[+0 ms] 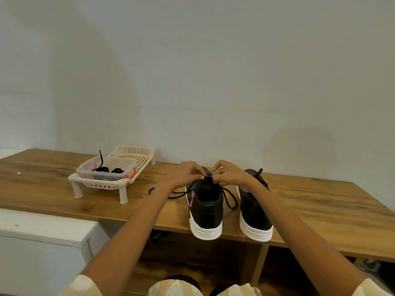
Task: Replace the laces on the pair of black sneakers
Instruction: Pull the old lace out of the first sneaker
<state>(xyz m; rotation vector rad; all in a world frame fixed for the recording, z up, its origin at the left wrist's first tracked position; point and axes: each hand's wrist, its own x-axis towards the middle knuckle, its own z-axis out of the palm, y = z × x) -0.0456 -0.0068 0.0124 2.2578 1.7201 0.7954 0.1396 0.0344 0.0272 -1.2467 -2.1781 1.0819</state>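
The scene is lit softly and evenly by diffuse indoor light, moderately bright with a muted, slightly grey cast. The pale wall (213,71) carries broad, faint shadows: a large soft one at the left and a dim rounded patch at the right above the desk (320,199). The desk's wood grain shows a mild sheen but no hard glare. Under the desk the space falls dark. Wide-angle distortion bends the desk's edges and stretches the forearms towards the lower corners. The picture is slightly soft overall, and fine detail around the hands (205,174) and black laces (229,197) is smeared.
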